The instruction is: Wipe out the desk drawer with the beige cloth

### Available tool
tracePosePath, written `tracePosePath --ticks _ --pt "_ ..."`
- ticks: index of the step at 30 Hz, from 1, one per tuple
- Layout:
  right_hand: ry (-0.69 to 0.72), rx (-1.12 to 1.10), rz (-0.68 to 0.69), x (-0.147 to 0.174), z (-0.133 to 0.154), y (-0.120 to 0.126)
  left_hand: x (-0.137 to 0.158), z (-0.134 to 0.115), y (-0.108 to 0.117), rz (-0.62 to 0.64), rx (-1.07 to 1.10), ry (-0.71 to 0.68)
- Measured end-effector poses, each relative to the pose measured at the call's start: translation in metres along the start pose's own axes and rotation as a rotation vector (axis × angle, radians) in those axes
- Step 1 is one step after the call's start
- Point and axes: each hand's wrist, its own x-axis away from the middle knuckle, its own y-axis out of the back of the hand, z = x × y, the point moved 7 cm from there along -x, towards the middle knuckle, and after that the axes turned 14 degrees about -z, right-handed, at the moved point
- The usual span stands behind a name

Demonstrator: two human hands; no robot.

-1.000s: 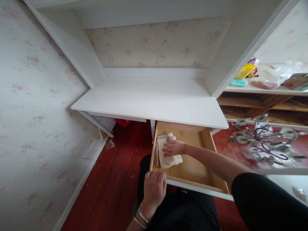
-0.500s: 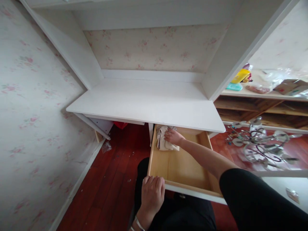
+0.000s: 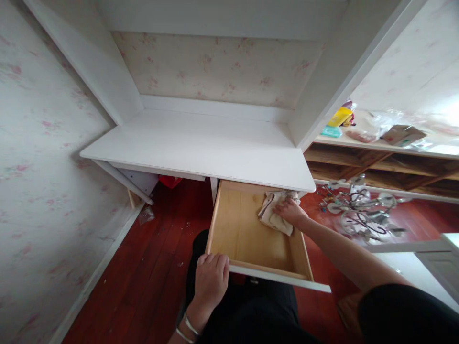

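Note:
A wooden drawer [image 3: 247, 239] with a white front is pulled out from under the white desk [image 3: 201, 143]. My left hand [image 3: 212, 279] is closed over the left corner of its front edge, fingers curled around the rim. Inside, at the back right corner, my right hand [image 3: 289, 212] presses a folded beige cloth [image 3: 274, 217] with a dark pattern along its edges. The cloth lies against the drawer's floor and reaches the right side wall. My right fingers are bent onto the cloth; their tips are partly hidden in its folds.
On the red wooden floor [image 3: 158, 282] to the right lies a chandelier [image 3: 366, 208] with metal arms. Behind it stands a low shelf unit [image 3: 358, 155] with a cardboard box [image 3: 403, 135], plastic bags and a yellow item [image 3: 339, 117] on top. Flowered wallpaper [image 3: 43, 181] covers the left wall.
My right hand has slid the cloth from the drawer's back left corner across to the back right. My left hand stays on the front edge. The view has shifted slightly.

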Motion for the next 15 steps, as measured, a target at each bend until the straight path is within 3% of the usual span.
tracePosePath --ticks 10,15 --pt "0.000 -0.041 0.209 0.063 0.069 0.018 0.001 -0.001 0.000 0.009 -0.029 0.000" --pt "-0.135 -0.207 0.258 0.089 0.080 0.021 0.000 -0.002 -0.001 0.009 -0.043 -0.022"
